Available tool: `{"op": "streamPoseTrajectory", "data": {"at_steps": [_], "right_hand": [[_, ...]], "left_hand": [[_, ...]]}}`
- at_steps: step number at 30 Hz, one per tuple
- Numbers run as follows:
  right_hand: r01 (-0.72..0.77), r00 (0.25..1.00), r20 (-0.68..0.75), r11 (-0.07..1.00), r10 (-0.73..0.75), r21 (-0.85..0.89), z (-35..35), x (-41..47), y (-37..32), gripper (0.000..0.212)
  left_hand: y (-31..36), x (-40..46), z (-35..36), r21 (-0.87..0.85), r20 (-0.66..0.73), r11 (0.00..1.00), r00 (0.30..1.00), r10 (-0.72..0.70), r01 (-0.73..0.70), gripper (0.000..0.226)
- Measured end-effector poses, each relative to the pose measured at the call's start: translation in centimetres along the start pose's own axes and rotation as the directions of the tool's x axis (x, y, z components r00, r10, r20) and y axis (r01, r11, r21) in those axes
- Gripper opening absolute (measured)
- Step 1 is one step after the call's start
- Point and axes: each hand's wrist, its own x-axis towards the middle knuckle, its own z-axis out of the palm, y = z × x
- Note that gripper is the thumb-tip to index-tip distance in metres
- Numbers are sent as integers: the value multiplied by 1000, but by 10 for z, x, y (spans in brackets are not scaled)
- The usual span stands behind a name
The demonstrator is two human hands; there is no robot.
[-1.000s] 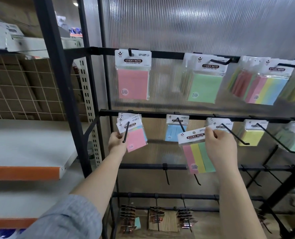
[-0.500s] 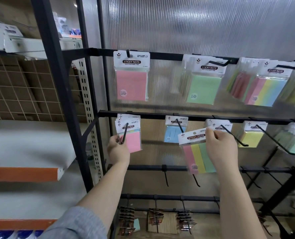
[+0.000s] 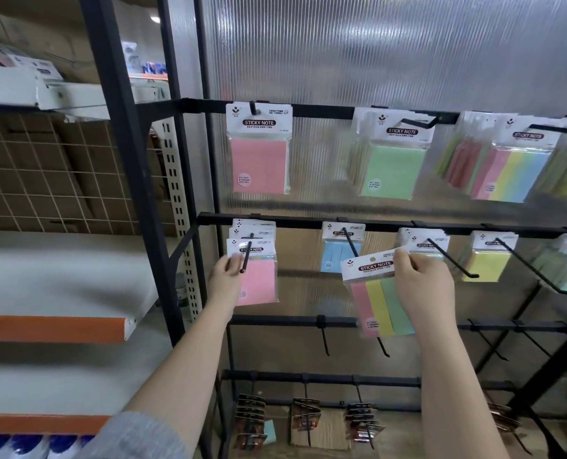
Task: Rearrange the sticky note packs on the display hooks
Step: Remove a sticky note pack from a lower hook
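Nearest you, your right hand [image 3: 423, 286] pinches the white header card of a striped pack [image 3: 380, 293] in pink, yellow and green, thumb and fingers closed on its top right corner; the pack hangs free in the air, off any hook, just below the hook [image 3: 350, 241] that carries the blue pack [image 3: 340, 255] at about 12 o'clock. At 10 o'clock your left hand [image 3: 227, 276] has its fingers curled on the left edge of the front pink pack [image 3: 257, 276], which sits threaded on the left hook [image 3: 246, 255] with more packs stacked behind it. By my reading, you are mid-job: one pack is lifted and not yet rehung, and the two bare hooks [image 3: 323, 336] on the rail beneath it are open to you. Further back, the top row hangs a large pink pack [image 3: 259, 157], a green pack [image 3: 393, 164] and striped ones toward 2 o'clock. The headers read "STICKY NOTE"; the smaller print and logo are too fine to read.
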Motion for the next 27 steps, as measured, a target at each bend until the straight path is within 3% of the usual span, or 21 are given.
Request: {"op": "streamPoseTrajectory", "data": {"at_steps": [9, 14, 20, 27], "right_hand": [[5, 1000, -14, 999, -4, 44, 4, -19, -7, 48], [15, 998, -59, 996, -10, 87, 5, -32, -11, 49], [24, 990, -143, 983, 2, 182, 5, -42, -17, 50], [65, 985, -169, 978, -31, 199, 4, -43, -20, 51]], "left_hand": [[6, -53, -19, -43, -70, 999, 998, 4, -7, 27], [9, -74, -33, 72, -103, 986, 982, 158, -151, 40], [24, -82, -45, 141, -129, 954, 950, 284, -265, 39], [69, -82, -51, 55, -101, 911, 906, 411, -408, 23]]}}
